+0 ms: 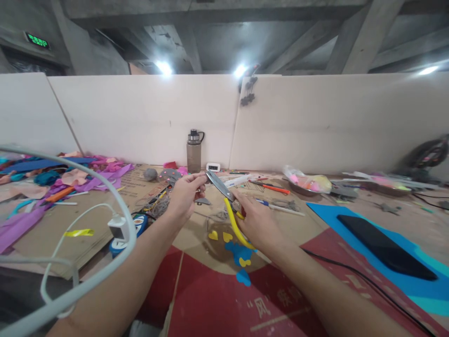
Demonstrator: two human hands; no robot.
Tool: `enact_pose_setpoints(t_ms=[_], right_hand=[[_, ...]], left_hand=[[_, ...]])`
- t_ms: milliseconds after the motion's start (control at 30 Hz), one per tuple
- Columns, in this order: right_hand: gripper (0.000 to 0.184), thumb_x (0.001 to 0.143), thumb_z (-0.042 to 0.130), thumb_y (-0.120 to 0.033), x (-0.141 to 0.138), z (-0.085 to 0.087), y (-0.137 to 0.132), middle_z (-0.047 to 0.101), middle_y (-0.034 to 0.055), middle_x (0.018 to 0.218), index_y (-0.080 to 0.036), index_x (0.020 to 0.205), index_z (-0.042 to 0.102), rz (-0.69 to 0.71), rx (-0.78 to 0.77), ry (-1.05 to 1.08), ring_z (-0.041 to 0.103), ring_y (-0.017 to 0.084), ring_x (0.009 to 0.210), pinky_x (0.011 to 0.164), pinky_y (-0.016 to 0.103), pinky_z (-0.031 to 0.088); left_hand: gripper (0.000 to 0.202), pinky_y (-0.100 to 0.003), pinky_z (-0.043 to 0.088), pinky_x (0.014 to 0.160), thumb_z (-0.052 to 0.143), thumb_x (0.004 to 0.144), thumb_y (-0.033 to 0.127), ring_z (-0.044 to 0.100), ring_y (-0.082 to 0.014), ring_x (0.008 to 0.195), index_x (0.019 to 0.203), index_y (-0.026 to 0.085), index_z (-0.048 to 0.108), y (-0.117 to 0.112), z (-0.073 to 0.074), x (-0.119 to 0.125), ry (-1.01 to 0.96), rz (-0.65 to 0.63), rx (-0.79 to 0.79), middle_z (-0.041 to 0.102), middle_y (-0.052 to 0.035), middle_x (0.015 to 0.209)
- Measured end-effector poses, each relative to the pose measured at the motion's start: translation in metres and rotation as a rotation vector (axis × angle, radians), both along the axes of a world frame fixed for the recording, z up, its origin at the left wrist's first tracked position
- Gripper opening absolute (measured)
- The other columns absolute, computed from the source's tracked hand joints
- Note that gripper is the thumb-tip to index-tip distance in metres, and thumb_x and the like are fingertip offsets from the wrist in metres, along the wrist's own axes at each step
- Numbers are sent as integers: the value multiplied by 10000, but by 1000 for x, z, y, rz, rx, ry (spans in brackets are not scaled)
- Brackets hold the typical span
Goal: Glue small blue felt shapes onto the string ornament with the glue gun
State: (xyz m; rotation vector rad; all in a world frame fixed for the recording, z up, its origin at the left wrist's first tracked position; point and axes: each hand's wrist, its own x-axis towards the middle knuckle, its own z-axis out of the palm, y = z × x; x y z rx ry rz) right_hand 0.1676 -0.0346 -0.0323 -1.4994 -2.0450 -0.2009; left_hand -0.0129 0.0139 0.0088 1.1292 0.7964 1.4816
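Note:
My right hand [257,220] grips yellow-handled scissors [224,194], blades pointing up and left. My left hand [184,194] is pinched at the blade tips on a small grey piece I can barely make out. Both hands hover above brown cardboard [196,234]. Below them lie small yellow hearts [213,235] and blue cut-out shapes [242,255].
A grey water bottle [194,150] stands at the white partition behind. Pink and purple scraps [42,187] pile at left; a white charger and cable [117,227] lie near my left arm. Blue sheet with a black pad [386,245] is at right. Pens and a foil tray [308,185] sit beyond.

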Motion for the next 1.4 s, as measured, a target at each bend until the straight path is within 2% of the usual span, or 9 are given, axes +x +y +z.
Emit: enact_pose_setpoints(t_ms=[233, 433, 533, 667, 867, 1000, 1133, 1267, 1400], right_hand=[[481, 842, 448, -248, 0, -1, -1, 664, 101, 981, -188, 1320, 456, -20, -3, -55, 609, 206, 739, 616, 294, 405], [476, 851, 445, -275, -1, 2, -3, 677, 108, 1008, -192, 1319, 464, -41, -34, -67, 638, 235, 781, 636, 308, 426], [460, 839, 466, -267, 0, 3, -3, 693, 95, 987, -215, 1295, 491, 1, -57, 17, 649, 244, 817, 666, 313, 443], [417, 802, 506, -217, 5, 2, 1, 705, 56, 953, -252, 1216, 544, 109, -74, 238, 647, 212, 815, 698, 289, 458], [415, 819, 465, -209, 9, 2, 7, 622, 122, 1138, -168, 1232, 467, 171, 43, 315, 585, 236, 989, 850, 351, 434], [331, 862, 448, -294, 11, 1, 9, 660, 93, 950, -167, 1160, 514, 137, -43, 313, 593, 215, 808, 721, 316, 436], [320, 878, 450, -367, 11, 1, 9, 653, 43, 793, -197, 1133, 544, 109, -109, 282, 561, 186, 665, 618, 279, 391], [289, 868, 470, -324, 8, 4, 3, 676, 43, 893, -234, 1132, 545, 170, -132, 243, 594, 197, 762, 646, 272, 385], [331, 858, 464, -261, 5, 6, -3, 680, 42, 981, -269, 1184, 520, 217, -166, 201, 611, 203, 854, 683, 270, 391]], left_hand=[[258, -153, 378, 440, 772, 601, 279, 439, -44, 530, 793, 128, 688, 2, -2, 0, -5, -5, 1, 555, 3, 676], [296, -153, 384, 447, 759, 624, 301, 454, -55, 548, 846, 118, 692, 1, -3, 0, 59, 50, 37, 547, -1, 658], [284, -159, 387, 444, 751, 633, 301, 448, -53, 539, 843, 119, 695, 3, -4, -1, 72, 61, 41, 555, -3, 669], [266, -163, 386, 426, 756, 628, 286, 435, -48, 514, 830, 125, 694, 7, -5, -2, 38, 53, 27, 553, 3, 662], [203, -161, 407, 431, 750, 630, 222, 470, -49, 515, 782, 119, 664, 7, -3, -4, -95, 7, -19, 559, 7, 647], [173, -164, 447, 458, 737, 632, 190, 514, -61, 536, 750, 118, 633, 6, -1, -4, -167, -15, -81, 556, 12, 622], [164, -165, 442, 451, 727, 629, 172, 527, -67, 544, 741, 119, 619, 7, -2, -4, -189, -18, -64, 560, 12, 624], [162, -165, 404, 425, 712, 634, 193, 521, -64, 542, 735, 128, 602, 9, -2, -5, -208, -13, -52, 572, 12, 655], [167, -170, 383, 430, 700, 625, 191, 523, -65, 546, 726, 138, 578, 10, -2, -6, -223, -2, -60, 578, 15, 672]])
